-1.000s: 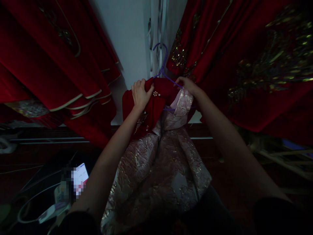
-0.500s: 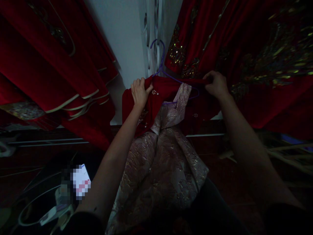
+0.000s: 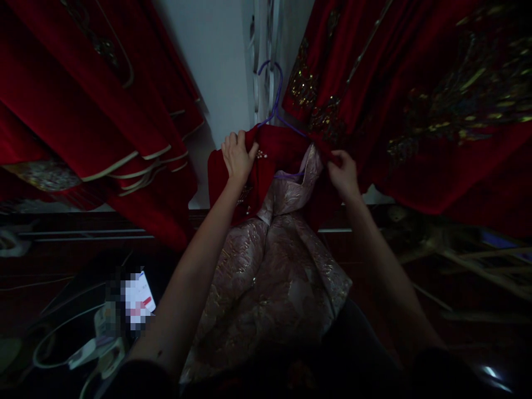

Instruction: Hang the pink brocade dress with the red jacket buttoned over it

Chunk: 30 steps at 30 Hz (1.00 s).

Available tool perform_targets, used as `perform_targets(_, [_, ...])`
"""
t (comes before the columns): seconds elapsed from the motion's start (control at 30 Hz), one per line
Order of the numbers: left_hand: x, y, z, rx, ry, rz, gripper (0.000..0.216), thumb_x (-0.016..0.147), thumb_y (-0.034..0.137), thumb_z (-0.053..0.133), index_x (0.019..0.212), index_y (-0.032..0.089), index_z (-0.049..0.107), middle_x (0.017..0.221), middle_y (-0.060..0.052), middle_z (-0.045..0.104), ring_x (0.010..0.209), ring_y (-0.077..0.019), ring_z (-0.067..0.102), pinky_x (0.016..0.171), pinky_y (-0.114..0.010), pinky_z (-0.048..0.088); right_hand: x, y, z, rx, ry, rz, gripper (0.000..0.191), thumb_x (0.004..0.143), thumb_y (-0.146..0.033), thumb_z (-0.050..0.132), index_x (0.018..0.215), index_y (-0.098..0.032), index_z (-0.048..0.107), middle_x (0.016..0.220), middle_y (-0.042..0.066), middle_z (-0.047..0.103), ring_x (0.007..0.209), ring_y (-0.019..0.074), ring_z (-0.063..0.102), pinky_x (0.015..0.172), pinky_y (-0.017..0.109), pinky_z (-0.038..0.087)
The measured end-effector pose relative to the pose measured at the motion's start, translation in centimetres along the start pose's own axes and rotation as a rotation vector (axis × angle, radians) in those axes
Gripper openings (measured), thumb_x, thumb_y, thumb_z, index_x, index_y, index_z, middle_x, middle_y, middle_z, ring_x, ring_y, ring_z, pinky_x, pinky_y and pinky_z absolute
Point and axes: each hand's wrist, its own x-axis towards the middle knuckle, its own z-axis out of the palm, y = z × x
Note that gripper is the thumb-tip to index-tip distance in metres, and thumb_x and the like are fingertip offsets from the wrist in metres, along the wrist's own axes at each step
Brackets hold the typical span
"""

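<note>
A small red velvet jacket (image 3: 274, 152) with pearl trim hangs on a purple hanger (image 3: 274, 91) over a pink and gold brocade dress (image 3: 274, 266). My left hand (image 3: 238, 157) is closed on the jacket's left shoulder, close to the collar. My right hand (image 3: 343, 174) pinches the jacket's right front edge, just right of the dress bodice. The hanger's hook is caught on a white rail (image 3: 261, 50) against the pale wall.
Long red velvet gowns with gold embroidery hang on both sides: one group at left (image 3: 91, 111), another at right (image 3: 415, 105). Low at left lie a blurred bright object (image 3: 135, 299), white cables (image 3: 62, 343) and small devices on a dark surface.
My right hand came back from the far right end of the jacket's shoulder, down and inward to its front edge. My left hand has kept its grip.
</note>
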Motion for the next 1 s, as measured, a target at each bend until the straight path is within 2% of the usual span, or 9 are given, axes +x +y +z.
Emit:
perform_targets(0.13, [-0.2,0.1,0.2,0.046,0.017,0.02,0.04,0.089,0.052,0.043,0.113,0.022,0.054,0.116,-0.014,0.059,0.125,-0.0336,0.045,0.103,-0.05,0.033,-2.6,1.4,-0.4,-0.313,0.118,-0.035,0.029,0.068,-0.013,0.046,0.095,-0.019,0.056,0.098,0.012,0.064,0.099,0.0285,0.058,0.092,0.045,0.043])
perform_targets(0.23, [-0.6,0.5,0.7,0.079,0.035,0.031,0.043,0.088,0.053,0.043,0.114,0.02,0.053,0.115,-0.015,0.06,0.124,-0.0335,0.046,0.102,-0.048,0.035,-3.9,0.1,0.0,-0.337,-0.015,-0.034,0.036,0.07,-0.011,0.044,0.103,-0.021,0.053,0.106,0.013,0.063,0.101,0.0297,0.059,0.09,0.044,0.045])
perform_targets(0.37, [-1.0,1.2,1.0,0.059,0.036,-0.006,0.044,0.088,0.052,0.043,0.116,0.019,0.052,0.118,-0.016,0.059,0.125,-0.0341,0.045,0.102,-0.049,0.034,-5.4,-5.1,3.9,-0.138,-0.135,-0.045,0.046,0.072,-0.008,0.039,0.115,-0.022,0.045,0.109,0.011,0.063,0.103,0.0264,0.061,0.091,0.039,0.046])
perform_targets(0.47, [-0.8,1.1,0.7,0.02,-0.033,-0.061,0.044,0.089,0.05,0.042,0.118,0.017,0.051,0.123,-0.018,0.055,0.128,-0.0354,0.042,0.104,-0.051,0.031,-7.1,-9.0,7.7,0.047,-0.385,-0.132,0.044,0.074,-0.009,0.038,0.115,-0.023,0.045,0.109,0.009,0.065,0.104,0.0239,0.061,0.092,0.035,0.046])
perform_targets(0.53, [-0.4,0.8,0.4,0.004,-0.092,-0.073,0.044,0.089,0.049,0.042,0.118,0.016,0.051,0.125,-0.018,0.054,0.128,-0.0353,0.041,0.105,-0.051,0.03,-8.2,-9.9,9.8,0.101,-0.458,-0.124,0.044,0.075,-0.011,0.038,0.117,-0.024,0.044,0.111,0.007,0.065,0.105,0.0221,0.061,0.093,0.033,0.046])
perform_targets(0.6, [-0.1,0.3,0.3,0.001,-0.104,-0.046,0.044,0.089,0.049,0.043,0.116,0.016,0.051,0.124,-0.018,0.055,0.128,-0.0341,0.042,0.106,-0.049,0.031,-9.0,-8.9,11.2,0.1,-0.422,-0.066,0.045,0.074,-0.011,0.035,0.115,-0.025,0.046,0.111,0.006,0.065,0.106,0.0208,0.061,0.094,0.031,0.046])
perform_targets(0.67, [-0.2,-0.1,0.5,0.005,-0.065,-0.002,0.044,0.088,0.052,0.044,0.113,0.017,0.052,0.121,-0.017,0.057,0.127,-0.0329,0.043,0.106,-0.048,0.032,-9.5,-6.5,11.8,0.053,-0.342,0.022,0.046,0.073,-0.011,0.033,0.114,-0.025,0.049,0.111,0.007,0.066,0.105,0.0214,0.062,0.092,0.032,0.046])
perform_targets(0.83, [-0.4,-0.2,1.5,0.016,0.007,0.005,0.045,0.086,0.057,0.045,0.107,0.018,0.054,0.115,-0.016,0.06,0.122,-0.0321,0.048,0.103,-0.048,0.035,-10.3,-1.0,11.5,-0.046,-0.159,0.257,0.05,0.077,-0.018,0.029,0.123,-0.013,0.049,0.119,0.019,0.063,0.111,0.0273,0.06,0.096,0.04,0.044])
perform_targets(1.0, [0.9,0.5,2.5,0.013,-0.017,-0.111,0.049,0.08,0.061,0.051,0.102,0.018,0.057,0.109,-0.015,0.062,0.115,-0.0326,0.052,0.101,-0.049,0.036,-10.5,-1.8,10.3,0.038,-0.209,0.18,0.046,0.078,-0.021,0.035,0.122,-0.019,0.046,0.108,0.014,0.066,0.097,0.0265,0.063,0.09,0.039,0.048])
